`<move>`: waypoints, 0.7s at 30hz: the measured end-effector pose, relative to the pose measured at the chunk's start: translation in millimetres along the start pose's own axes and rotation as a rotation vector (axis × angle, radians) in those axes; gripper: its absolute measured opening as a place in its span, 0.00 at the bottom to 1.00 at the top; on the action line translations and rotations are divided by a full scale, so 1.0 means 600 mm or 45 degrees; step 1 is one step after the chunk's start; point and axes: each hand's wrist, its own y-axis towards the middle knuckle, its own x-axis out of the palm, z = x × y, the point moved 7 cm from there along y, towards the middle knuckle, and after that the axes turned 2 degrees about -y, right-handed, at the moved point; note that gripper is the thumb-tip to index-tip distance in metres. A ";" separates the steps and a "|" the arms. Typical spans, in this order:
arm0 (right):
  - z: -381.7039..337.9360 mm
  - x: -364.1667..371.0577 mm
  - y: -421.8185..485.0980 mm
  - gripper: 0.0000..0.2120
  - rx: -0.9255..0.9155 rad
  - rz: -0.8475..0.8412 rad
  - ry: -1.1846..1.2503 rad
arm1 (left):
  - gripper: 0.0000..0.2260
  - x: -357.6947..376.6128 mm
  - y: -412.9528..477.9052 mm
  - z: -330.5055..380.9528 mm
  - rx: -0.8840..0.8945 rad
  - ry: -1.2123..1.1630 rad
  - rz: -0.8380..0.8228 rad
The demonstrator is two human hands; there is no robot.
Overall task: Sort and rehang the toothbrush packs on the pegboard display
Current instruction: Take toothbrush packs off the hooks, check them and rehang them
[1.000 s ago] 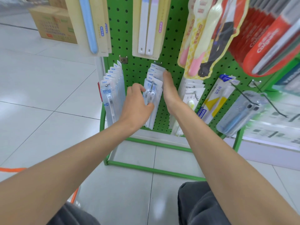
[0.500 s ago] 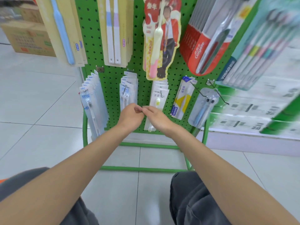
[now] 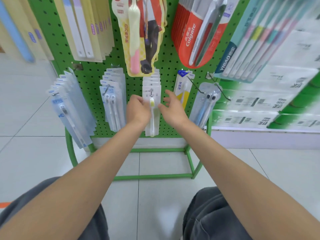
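A green pegboard stood on a green frame over a tiled floor. On its lower row hung a fanned stack of clear packs at the far left, then a stack of twin-brush packs, then the stack of yellow-headed toothbrush packs in the middle, a yellow-and-white pack and a blue-brush pack on long hooks to the right. A tall cartoon-printed pack from the row above hung down over the top of the middle stack, and red Colgate packs crowded the upper right.

The front pack of the middle stack hung upright on its peg, long axis vertical, the brush head up and the handle pointing at the floor.

The left hand lay against the pack's left edge with its fingers curled; whether its grip had closed on the pack could not be told. The right hand was just right of the pack, grip open with fingers spread, the thumb near the pack's right edge. The pack lay between both hands.
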 end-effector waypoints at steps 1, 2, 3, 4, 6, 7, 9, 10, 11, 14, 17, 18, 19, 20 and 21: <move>-0.002 0.000 0.004 0.26 -0.016 0.010 0.009 | 0.01 0.001 0.002 -0.001 -0.003 -0.024 0.029; -0.004 -0.001 0.007 0.24 -0.033 0.022 0.014 | 0.01 0.001 0.003 -0.001 -0.001 -0.041 0.055; -0.005 -0.002 0.010 0.22 -0.041 0.039 0.012 | 0.02 0.001 0.004 -0.001 0.009 -0.055 0.073; -0.004 -0.003 0.011 0.21 -0.047 0.054 0.002 | 0.03 0.001 0.005 0.000 0.025 -0.069 0.082; -0.001 -0.008 0.012 0.18 -0.066 0.066 -0.001 | 0.04 0.001 0.004 0.002 0.073 -0.089 0.091; 0.000 -0.011 0.010 0.17 -0.079 0.068 0.007 | 0.04 0.001 0.003 0.003 0.098 -0.093 0.096; 0.001 -0.021 0.006 0.15 -0.094 0.069 0.012 | 0.05 0.003 0.001 0.003 0.112 -0.124 0.095; 0.002 -0.027 0.005 0.14 -0.090 0.069 0.007 | 0.06 0.005 0.000 0.002 0.110 -0.157 0.081; 0.004 -0.032 0.005 0.14 -0.077 0.068 0.006 | 0.07 0.008 0.000 0.001 0.110 -0.188 0.062; 0.010 -0.040 0.001 0.11 -0.035 0.049 0.073 | 0.07 0.012 -0.004 0.001 0.122 -0.220 0.016; 0.016 -0.037 -0.005 0.06 -0.009 0.045 0.128 | 0.03 0.010 -0.009 0.001 0.115 -0.253 0.016; 0.017 -0.034 -0.007 0.05 -0.003 0.040 0.131 | 0.02 0.008 -0.012 0.001 0.111 -0.267 0.023; 0.018 -0.030 -0.009 0.03 0.001 0.032 0.133 | 0.02 0.007 -0.015 -0.001 0.105 -0.275 0.031; 0.018 -0.027 -0.012 0.02 0.001 0.023 0.131 | 0.02 0.006 -0.018 -0.002 0.097 -0.275 0.039; 0.016 -0.024 -0.015 0.01 -0.003 0.015 0.125 | 0.02 0.006 -0.020 -0.006 0.083 -0.270 0.043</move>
